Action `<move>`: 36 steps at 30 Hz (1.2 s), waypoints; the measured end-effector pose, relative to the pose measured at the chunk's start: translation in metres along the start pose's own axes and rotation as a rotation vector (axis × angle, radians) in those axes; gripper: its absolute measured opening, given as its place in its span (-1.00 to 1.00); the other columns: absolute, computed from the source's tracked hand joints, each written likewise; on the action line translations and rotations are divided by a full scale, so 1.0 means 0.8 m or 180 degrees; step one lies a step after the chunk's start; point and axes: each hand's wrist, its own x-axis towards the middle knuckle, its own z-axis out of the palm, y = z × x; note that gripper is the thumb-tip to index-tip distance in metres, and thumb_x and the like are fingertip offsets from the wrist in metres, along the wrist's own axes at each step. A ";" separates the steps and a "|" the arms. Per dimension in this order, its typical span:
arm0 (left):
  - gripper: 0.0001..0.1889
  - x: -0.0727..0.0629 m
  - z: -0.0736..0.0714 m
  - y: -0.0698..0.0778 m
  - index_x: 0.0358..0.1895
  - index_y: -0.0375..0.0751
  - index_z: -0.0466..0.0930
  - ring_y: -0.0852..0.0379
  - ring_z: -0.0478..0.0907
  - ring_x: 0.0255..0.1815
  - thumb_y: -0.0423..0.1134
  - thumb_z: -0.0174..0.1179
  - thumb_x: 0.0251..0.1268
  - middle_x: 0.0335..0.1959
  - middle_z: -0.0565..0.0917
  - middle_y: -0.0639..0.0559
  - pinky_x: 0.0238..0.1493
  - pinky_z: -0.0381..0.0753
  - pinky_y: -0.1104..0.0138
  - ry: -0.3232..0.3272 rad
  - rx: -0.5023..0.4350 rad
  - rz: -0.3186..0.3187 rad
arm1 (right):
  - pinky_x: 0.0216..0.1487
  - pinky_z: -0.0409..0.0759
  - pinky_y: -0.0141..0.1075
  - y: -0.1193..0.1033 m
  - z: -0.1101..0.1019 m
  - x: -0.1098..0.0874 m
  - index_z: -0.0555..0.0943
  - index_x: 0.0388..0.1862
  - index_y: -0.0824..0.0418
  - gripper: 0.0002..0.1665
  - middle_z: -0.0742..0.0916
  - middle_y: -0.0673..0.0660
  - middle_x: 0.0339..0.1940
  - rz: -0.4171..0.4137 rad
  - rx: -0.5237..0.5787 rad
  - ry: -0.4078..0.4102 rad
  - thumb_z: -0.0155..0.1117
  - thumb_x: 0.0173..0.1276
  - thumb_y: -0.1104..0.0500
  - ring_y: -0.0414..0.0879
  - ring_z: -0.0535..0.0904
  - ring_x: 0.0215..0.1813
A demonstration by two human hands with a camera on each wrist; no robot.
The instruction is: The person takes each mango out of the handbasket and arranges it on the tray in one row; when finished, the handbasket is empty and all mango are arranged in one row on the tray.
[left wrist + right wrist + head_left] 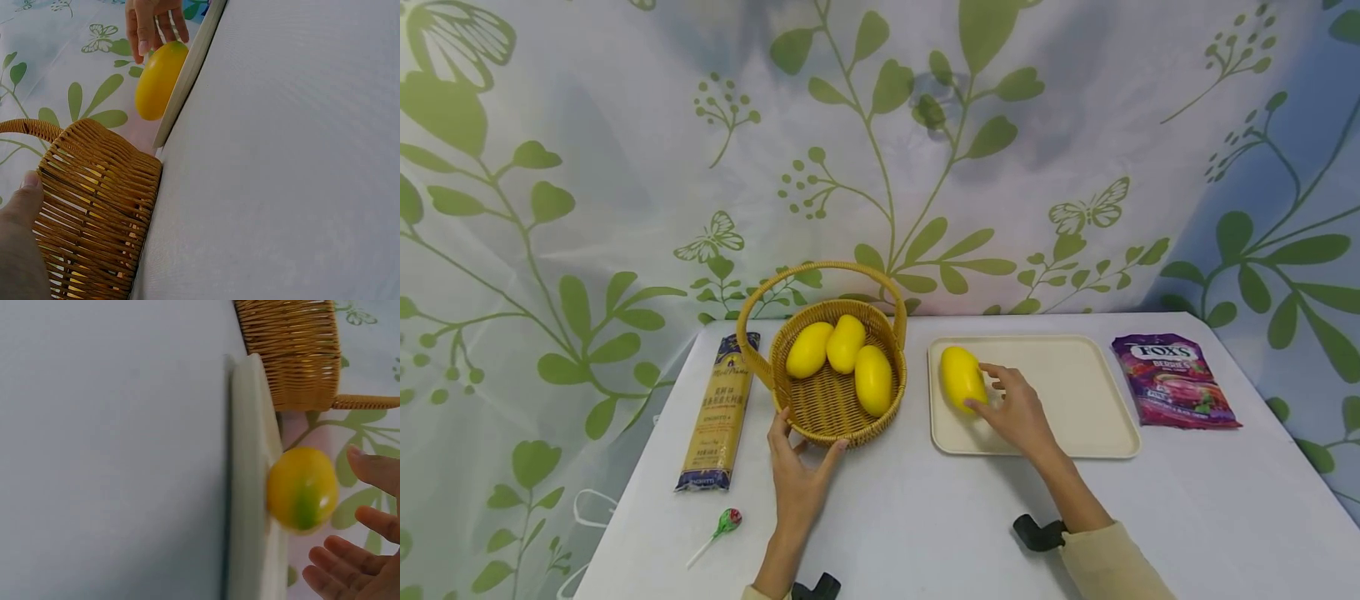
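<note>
A yellow mango (962, 379) lies at the left end of a cream tray (1060, 400); a green patch shows on it in the right wrist view. My right hand (1018, 412) reaches round its right side, and the right wrist view shows the spread fingers (337, 559) apart from the fruit. To the left stands a woven basket (820, 408) with a tall arched handle, holding three more mangoes (874, 382). Against the basket's near side rests my left hand (799, 483), thumb and fingers spread along the wall. Some of its fingers are hidden.
A spaghetti pack (718, 417) lies left of the basket, with a lollipop (727, 522) nearer the front. Right of the tray is a purple candy bag (1175, 382). A leaf-patterned curtain (820, 150) hangs behind the white table (917, 525).
</note>
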 end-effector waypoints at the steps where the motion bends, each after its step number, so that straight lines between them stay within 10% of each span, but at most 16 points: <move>1: 0.04 0.000 0.000 0.000 0.50 -0.18 0.05 -0.12 0.29 0.41 -0.05 0.52 0.00 0.42 0.24 -0.23 0.12 0.61 0.03 -0.0004 -0.0007 -0.0006 | -0.03 0.65 0.11 -0.004 -0.002 0.001 0.51 0.26 0.30 -0.23 0.61 0.40 0.08 -0.0051 -0.0050 0.0034 0.58 0.07 0.14 0.27 0.62 0.02; 10: 0.03 0.000 -0.001 0.002 0.49 -0.24 0.05 -0.15 0.29 0.41 -0.07 0.53 0.00 0.42 0.24 -0.24 0.11 0.61 0.01 0.0001 -0.0023 0.0029 | 0.26 0.49 0.13 -0.083 -0.014 0.025 0.47 0.33 0.15 -0.26 0.57 0.22 0.21 -0.0313 0.0008 -0.0145 0.50 0.19 0.04 0.16 0.49 0.25; 18: 0.05 -0.001 0.000 0.003 0.50 -0.15 0.05 -0.18 0.31 0.38 -0.07 0.53 -0.02 0.40 0.26 -0.26 0.09 0.61 -0.01 0.0030 0.0026 0.0062 | 0.12 0.62 0.01 -0.142 0.020 0.050 0.45 0.36 0.09 -0.19 0.56 0.16 0.20 -0.0838 -0.0065 -0.0535 0.50 0.15 -0.08 0.10 0.55 0.16; 27: 0.05 -0.003 0.001 0.002 0.50 -0.22 0.04 -0.15 0.28 0.42 -0.06 0.53 0.00 0.44 0.22 -0.22 0.11 0.61 0.04 -0.0002 0.0020 0.0028 | 0.13 0.60 -0.03 -0.151 0.085 0.074 0.39 0.43 0.00 -0.03 0.49 0.19 0.28 -0.0957 -0.0568 -0.1232 0.49 0.08 -0.26 0.11 0.50 0.20; 36: 0.05 0.000 -0.002 0.001 0.52 0.02 0.00 -0.17 0.28 0.42 -0.07 0.52 0.01 0.44 0.21 -0.24 0.12 0.62 0.03 -0.0028 0.0006 0.0050 | 0.09 0.61 0.03 -0.142 0.112 0.085 0.41 0.41 0.07 -0.14 0.43 0.28 0.34 -0.0797 -0.0706 -0.1368 0.47 0.17 -0.15 0.20 0.45 0.25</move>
